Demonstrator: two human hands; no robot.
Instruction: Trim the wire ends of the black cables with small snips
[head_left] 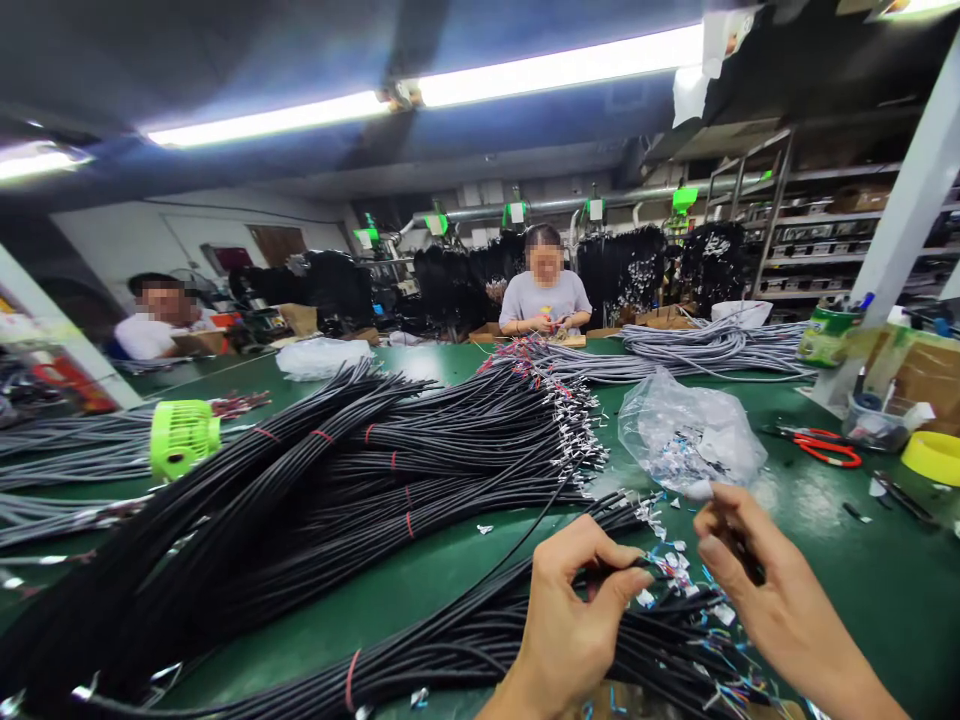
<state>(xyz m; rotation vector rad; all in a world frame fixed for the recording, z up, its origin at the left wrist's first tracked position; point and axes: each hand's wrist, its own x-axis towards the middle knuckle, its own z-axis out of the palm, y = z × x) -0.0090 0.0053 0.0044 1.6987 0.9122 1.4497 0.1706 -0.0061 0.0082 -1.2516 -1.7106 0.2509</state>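
Note:
My left hand (571,610) pinches one black cable (536,520) between thumb and forefinger, close to its end. Just to the right hovers my right hand (776,590), its thumb and forefinger apart and its other fingers curled in. A white cover or scrap (699,490) sits on that hand's forefinger tip. Beneath both hands lies a bundle of black cables (435,655) with a red tie (352,680). Their stripped ends show thin coloured wires (739,690) and small white pieces (675,565).
Larger tied bundles of black cables (300,500) cover the table's left and middle. A clear plastic bag (690,430) of scraps, red-handled pliers (825,447), a yellow ring (934,458) and a green fan (182,440) stand around. A co-worker (546,295) sits opposite.

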